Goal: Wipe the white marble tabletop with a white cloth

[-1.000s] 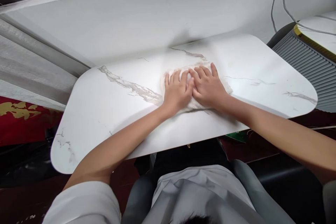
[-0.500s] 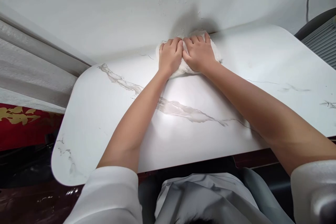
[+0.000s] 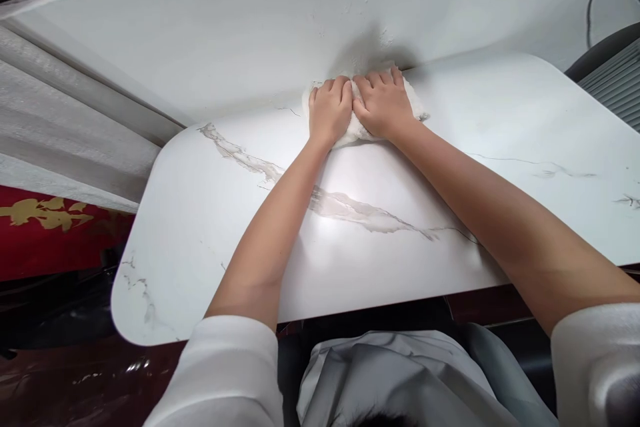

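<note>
A crumpled white cloth (image 3: 356, 132) lies at the far edge of the white marble-patterned table (image 3: 380, 267), up against the wall. On its left part rests my left hand (image 3: 331, 109), fingers close together and curled over it. My right hand (image 3: 384, 101) presses on the right part, its fingers slightly apart and bent over the cloth. The two hands are side by side, thumbs almost touching. Beneath the palms the cloth is hidden, while some of it shows between the wrists and beyond the right hand.
Behind the table rises a white wall (image 3: 225, 33) with a cable (image 3: 593, 7) at the right. Pale curtain-like fabric (image 3: 65, 120) hangs on the left, above a red and gold cloth (image 3: 45, 233). A grey ribbed object (image 3: 615, 90) stands beyond the right end.
The whole view has shifted slightly, so the table appears a little further right. Both hands stay on the cloth at the wall edge, with almost no movement over the table.
</note>
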### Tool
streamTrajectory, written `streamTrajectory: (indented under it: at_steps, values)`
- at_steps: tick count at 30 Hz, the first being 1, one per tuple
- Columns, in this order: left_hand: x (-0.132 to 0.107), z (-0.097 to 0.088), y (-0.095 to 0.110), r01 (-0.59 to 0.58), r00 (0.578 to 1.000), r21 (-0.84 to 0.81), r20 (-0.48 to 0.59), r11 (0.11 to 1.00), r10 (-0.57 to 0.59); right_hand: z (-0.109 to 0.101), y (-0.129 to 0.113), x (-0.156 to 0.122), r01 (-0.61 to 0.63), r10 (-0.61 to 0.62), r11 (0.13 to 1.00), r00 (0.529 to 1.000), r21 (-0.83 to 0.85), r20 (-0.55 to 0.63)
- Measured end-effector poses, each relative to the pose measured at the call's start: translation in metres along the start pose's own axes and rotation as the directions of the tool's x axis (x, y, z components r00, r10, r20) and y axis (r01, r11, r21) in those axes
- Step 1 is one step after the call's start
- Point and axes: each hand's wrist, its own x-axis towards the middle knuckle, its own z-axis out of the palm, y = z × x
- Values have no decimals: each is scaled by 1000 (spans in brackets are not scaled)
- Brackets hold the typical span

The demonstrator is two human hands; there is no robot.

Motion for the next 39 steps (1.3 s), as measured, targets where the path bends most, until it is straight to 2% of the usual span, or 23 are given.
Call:
streamTrajectory:
  at_steps: [4,8,18,23,27,31,35,39]
  values:
    - [-26,-7,8,19,1000,26,9,999,-20,3,-2,-21,68,-66,997,997,37,-42]
    - [-65,-16,20,18,1000,53,15,998,-19,2,-7,-55,147,-143,988,986,45,-81]
    - [-183,-47,49,-39,995,181,93,983,23,-38,-46,-173,205,-205,979,974,-15,-96]
    - [-219,-59,57,-89,987,181,147,979,63,-53,-58,-206,284,-288,957,952,-52,-100]
    - [-226,-64,58,-103,983,174,170,979,74,-56,-61,-210,329,-335,942,936,-69,-107]
    - [-216,-62,53,-75,985,172,166,982,46,-51,-58,-197,365,-363,931,925,0,-111]
    - [-185,-57,39,-24,993,142,119,990,7,-38,-57,-163,323,-317,943,945,82,-82]
    - [-139,-52,16,13,999,62,45,998,-16,-22,-59,-112,285,-274,949,957,138,-92]
